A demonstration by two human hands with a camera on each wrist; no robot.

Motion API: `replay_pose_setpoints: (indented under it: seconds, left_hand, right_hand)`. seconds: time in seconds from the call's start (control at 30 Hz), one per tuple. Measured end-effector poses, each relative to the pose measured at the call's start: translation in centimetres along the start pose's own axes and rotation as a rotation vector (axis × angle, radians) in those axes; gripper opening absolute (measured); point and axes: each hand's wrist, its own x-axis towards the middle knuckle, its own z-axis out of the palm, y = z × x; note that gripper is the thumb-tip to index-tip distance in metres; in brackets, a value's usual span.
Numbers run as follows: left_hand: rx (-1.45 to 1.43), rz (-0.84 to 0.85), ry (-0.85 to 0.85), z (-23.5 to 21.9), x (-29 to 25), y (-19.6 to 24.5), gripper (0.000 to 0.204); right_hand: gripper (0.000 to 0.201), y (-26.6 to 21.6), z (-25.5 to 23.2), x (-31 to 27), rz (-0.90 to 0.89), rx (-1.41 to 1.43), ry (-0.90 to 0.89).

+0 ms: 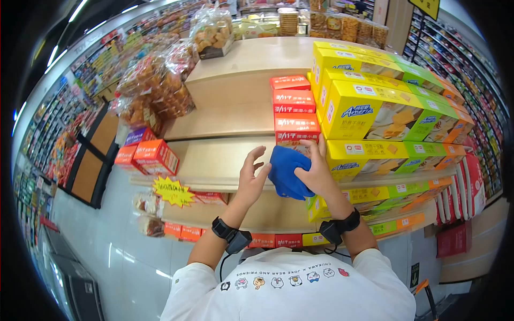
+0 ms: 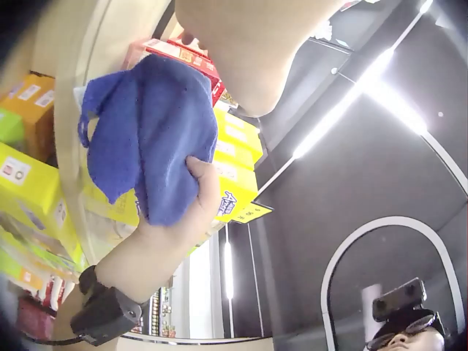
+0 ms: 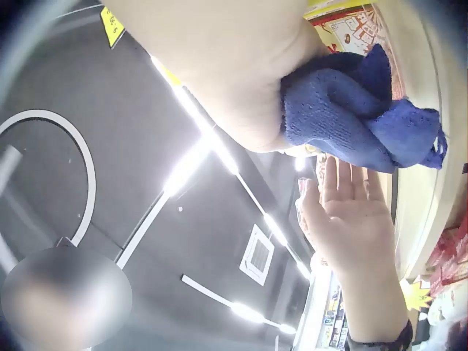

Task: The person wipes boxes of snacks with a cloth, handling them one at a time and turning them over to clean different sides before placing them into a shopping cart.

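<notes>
A crumpled blue cloth (image 1: 289, 170) hangs from the right hand (image 1: 317, 170), whose thumb and fingers pinch its right side. In the left wrist view the right thumb presses on the cloth (image 2: 172, 131). Just left of the cloth is the left hand (image 1: 252, 174), empty, with its palm turned toward it. The right wrist view shows that left hand (image 3: 351, 219) with its fingers extended, below the cloth (image 3: 344, 110). Both hands are above the front edge of a wooden shelf (image 1: 214, 160).
Yellow biscuit boxes (image 1: 348, 109) are stacked on the right, beside a column of red boxes (image 1: 296, 122). More red boxes (image 1: 155, 156) stand at the left end, above a yellow star-shaped sign (image 1: 173, 192). Bagged bread (image 1: 155, 85) lies at the upper left.
</notes>
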Motion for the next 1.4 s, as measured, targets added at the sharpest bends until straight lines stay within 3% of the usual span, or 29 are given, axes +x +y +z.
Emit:
replay_pose_setpoints:
  seconds: [0.2,0.3,0.33,0.43,0.53,0.67,0.77,1.03,1.23,1.4]
  left_hand:
    - [-0.087,-0.13,-0.068,0.3,5.4,-2.4,0.05]
    - [0.016,-0.174,-0.11,0.8,7.1,-2.4,0.049]
    - [0.125,-0.101,-0.102,1.1,7.4,-3.9,0.049]
    - [0.162,-0.06,-0.078,1.2,7.5,-4.6,0.051]
    - [0.072,-0.173,-0.056,1.0,7.3,-4.0,0.052]
    - [0.131,-0.163,-0.068,0.5,7.7,-4.6,0.055]
    - [0.164,-0.172,-0.152,0.2,7.9,-5.1,0.056]
    - [0.118,-0.187,-0.005,0.3,7.1,-4.7,0.051]
    - [0.286,-0.148,0.156,-1.6,5.3,-1.7,0.041]
    - [0.395,-0.059,0.274,-3.6,4.4,-2.5,0.027]
  right_hand:
    - [0.06,-0.4,0.5,1.9,0.073,0.015,0.032]
    - [0.06,-0.4,0.4,2.0,0.071,-0.053,0.042]
    - [0.06,-0.6,0.4,2.1,0.069,-0.072,0.047]
    - [0.062,-1.1,0.8,2.2,0.097,-0.092,0.075]
    - [0.064,-0.3,1.4,1.9,0.113,-0.158,0.092]
    - [0.064,-0.9,2.2,1.9,0.164,-0.324,0.043]
    - [0.061,-0.2,2.5,2.3,0.125,-0.303,0.052]
    - [0.046,-0.1,2.4,2.6,0.146,-0.094,0.065]
    - [0.04,-1.2,2.9,2.4,0.096,-0.039,0.0]
    - [0.035,-2.8,3.7,2.6,0.018,-0.006,-0.051]
